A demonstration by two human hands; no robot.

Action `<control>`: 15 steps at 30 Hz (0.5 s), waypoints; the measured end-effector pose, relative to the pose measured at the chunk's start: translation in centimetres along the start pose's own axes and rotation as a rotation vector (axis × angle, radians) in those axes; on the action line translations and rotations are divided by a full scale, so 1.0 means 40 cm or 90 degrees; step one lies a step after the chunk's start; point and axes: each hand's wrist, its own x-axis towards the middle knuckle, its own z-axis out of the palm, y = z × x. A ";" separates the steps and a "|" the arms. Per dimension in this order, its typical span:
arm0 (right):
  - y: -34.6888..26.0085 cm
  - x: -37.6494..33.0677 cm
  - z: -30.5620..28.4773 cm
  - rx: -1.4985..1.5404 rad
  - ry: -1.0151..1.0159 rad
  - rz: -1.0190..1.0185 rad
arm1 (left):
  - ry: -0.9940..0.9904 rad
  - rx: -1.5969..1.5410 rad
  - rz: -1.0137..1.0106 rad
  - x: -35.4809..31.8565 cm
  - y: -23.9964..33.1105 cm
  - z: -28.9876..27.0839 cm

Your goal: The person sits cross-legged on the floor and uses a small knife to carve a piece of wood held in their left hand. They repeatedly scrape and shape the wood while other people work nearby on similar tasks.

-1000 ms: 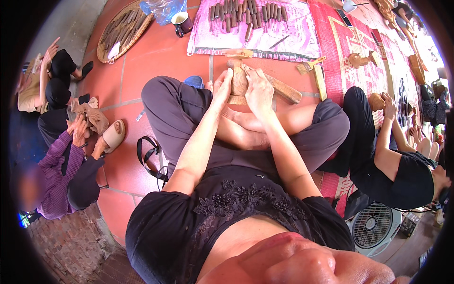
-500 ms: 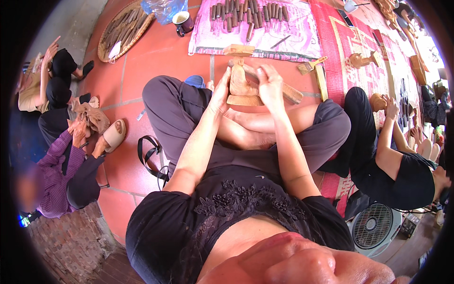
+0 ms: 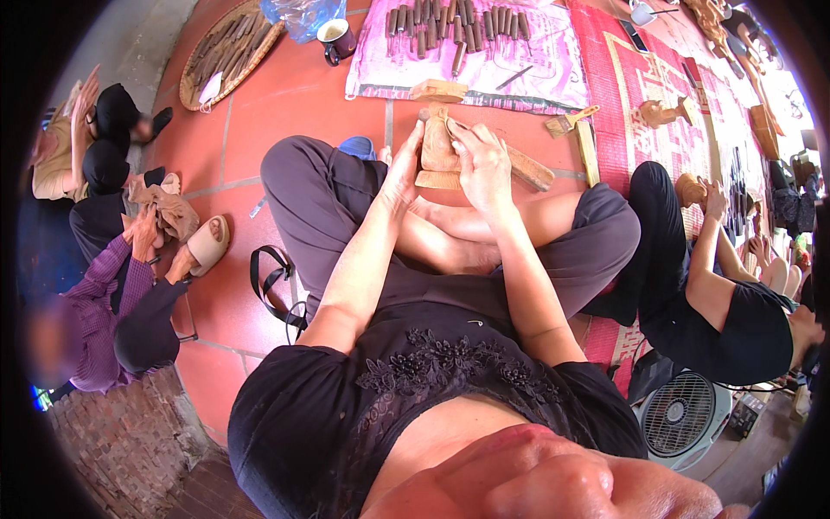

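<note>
A pale wooden carving (image 3: pixel 439 154), narrow at the top and wide at its base, stands upright before my crossed legs. Along its left side lies my left hand (image 3: pixel 403 169), fingers straight and pressed to the wood, steadying it. My right hand (image 3: pixel 484 166) is bent over the carving's upper right side, fingertips drawn together against the surface. Whether a small thing is pinched in those fingertips is hidden. Behind the carving lies a wooden mallet-like bar (image 3: pixel 529 169), partly covered by my right hand. A small wood block (image 3: pixel 438 91) sits just beyond the carving's top.
Several wood-handled carving tools (image 3: pixel 458 26) lie on a pink sheet (image 3: pixel 553 73). A flat brush (image 3: pixel 571 121) and wooden stick (image 3: pixel 588 154) are to the right. A cup (image 3: pixel 335 41) and a basket of tools (image 3: pixel 192 86) stand far left. Co-workers sit on both sides; a fan (image 3: pixel 683 415) is lower right.
My right hand has shifted left and closer onto the carving, its fingers now bunched at the upper part. My left hand stays along the left side.
</note>
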 end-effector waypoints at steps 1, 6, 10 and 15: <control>0.006 -0.012 0.007 -0.041 -0.001 -0.014 | 0.042 0.040 0.016 -0.002 0.001 0.007; -0.001 -0.050 0.003 -0.124 -0.074 -0.024 | 0.134 0.179 0.045 0.036 -0.014 -0.052; 0.009 -0.054 0.059 -0.135 -0.070 0.022 | 0.172 0.285 0.103 0.044 -0.031 -0.055; 0.077 -0.027 0.104 -0.124 0.027 -0.009 | 0.196 0.368 0.117 0.019 -0.043 -0.036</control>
